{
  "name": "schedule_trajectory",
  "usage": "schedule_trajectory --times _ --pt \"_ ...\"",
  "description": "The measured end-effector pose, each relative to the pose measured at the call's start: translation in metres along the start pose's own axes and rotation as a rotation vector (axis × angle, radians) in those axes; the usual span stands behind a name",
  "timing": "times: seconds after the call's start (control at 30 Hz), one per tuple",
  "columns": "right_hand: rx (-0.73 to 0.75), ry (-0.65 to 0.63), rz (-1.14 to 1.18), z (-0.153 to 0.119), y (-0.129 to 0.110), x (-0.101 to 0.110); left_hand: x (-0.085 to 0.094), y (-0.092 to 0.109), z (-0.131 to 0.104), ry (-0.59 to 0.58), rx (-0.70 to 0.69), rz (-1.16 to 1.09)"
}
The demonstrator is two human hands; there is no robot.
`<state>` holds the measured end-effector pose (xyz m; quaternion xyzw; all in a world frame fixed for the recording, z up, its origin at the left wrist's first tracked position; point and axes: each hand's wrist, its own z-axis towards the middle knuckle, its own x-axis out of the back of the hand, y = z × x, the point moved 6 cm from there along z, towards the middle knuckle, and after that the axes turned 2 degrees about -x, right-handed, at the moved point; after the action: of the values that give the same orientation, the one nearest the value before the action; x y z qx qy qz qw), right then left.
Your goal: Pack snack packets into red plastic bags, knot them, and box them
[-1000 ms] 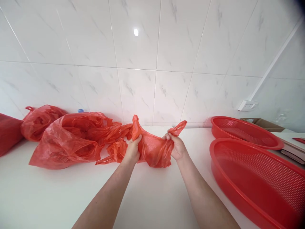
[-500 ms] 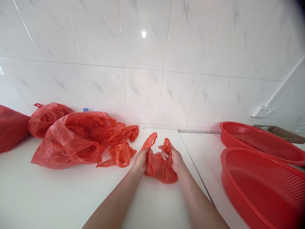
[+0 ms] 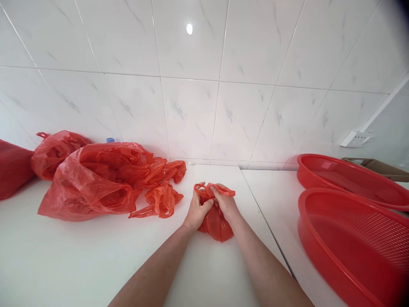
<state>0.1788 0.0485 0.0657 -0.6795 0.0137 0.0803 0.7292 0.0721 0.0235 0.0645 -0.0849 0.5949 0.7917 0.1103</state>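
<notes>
A small red plastic bag (image 3: pixel 217 225) sits on the white table in front of me, its body bulging and its neck bunched together. My left hand (image 3: pixel 197 209) is closed on the left side of the neck, thumb pointing inward. My right hand (image 3: pixel 226 204) grips the other side, with a handle loop lying over its fingers. Both handles cross near the thumbs. What lies inside the bag is hidden. Just left of my hands, a crumpled red plastic bag (image 3: pixel 162 199) rests on the table.
A large red bag stuffed with more bags (image 3: pixel 86 187) lies to the left, with another red bundle (image 3: pixel 59 153) behind it. Two red plastic baskets (image 3: pixel 322 256) stand at the right, near a cardboard box (image 3: pixel 380 168). The tiled wall (image 3: pixel 191 115) closes off the back.
My hands have come together, drawing the two upright handles inward so they cross. The bag's neck is now gathered and its body narrower. The view has tilted slightly downward.
</notes>
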Motion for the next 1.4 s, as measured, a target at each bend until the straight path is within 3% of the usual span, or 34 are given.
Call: schedule_trajectory --times 0.07,0.17,0.33,0.5,0.6,0.77,0.97,1.13,1.2,1.3,1.4 --pt "-0.009 0.019 -0.069 0.0 0.003 0.0 0.001 0.002 0.0 -0.02 -0.031 0.027" --pt "0.006 -0.079 -0.083 -0.004 0.002 -0.005 0.001 -0.002 0.0 -0.05 0.03 0.041" --pt "-0.086 -0.266 0.152 -0.008 -0.002 -0.009 0.007 -0.003 0.002 -0.023 0.125 0.054" --pt "-0.233 -0.332 0.338 -0.008 0.0 -0.009 0.01 0.0 0.003 0.022 0.132 0.022" --pt "-0.231 -0.338 0.311 -0.009 0.0 -0.007 0.015 -0.006 0.006 0.07 0.164 -0.001" --pt "-0.174 -0.457 0.309 -0.016 -0.007 -0.015 0.024 -0.018 0.012 0.139 0.168 -0.097" --pt "0.009 -0.295 0.02 -0.009 -0.009 -0.012 0.026 -0.02 0.015 0.121 0.122 -0.143" --pt "0.044 0.13 -0.398 0.001 0.0 0.01 0.023 -0.015 0.014 0.097 0.086 -0.108" --pt "0.034 0.227 -0.509 0.002 0.002 0.016 0.02 -0.013 0.013 0.084 0.083 -0.025" --pt "0.078 0.24 -0.5 0.003 0.0 0.017 0.015 -0.011 0.012 0.05 0.068 0.054" --pt "0.062 0.148 -0.323 0.007 0.003 0.016 0.015 -0.013 0.013 0.048 0.051 0.074"
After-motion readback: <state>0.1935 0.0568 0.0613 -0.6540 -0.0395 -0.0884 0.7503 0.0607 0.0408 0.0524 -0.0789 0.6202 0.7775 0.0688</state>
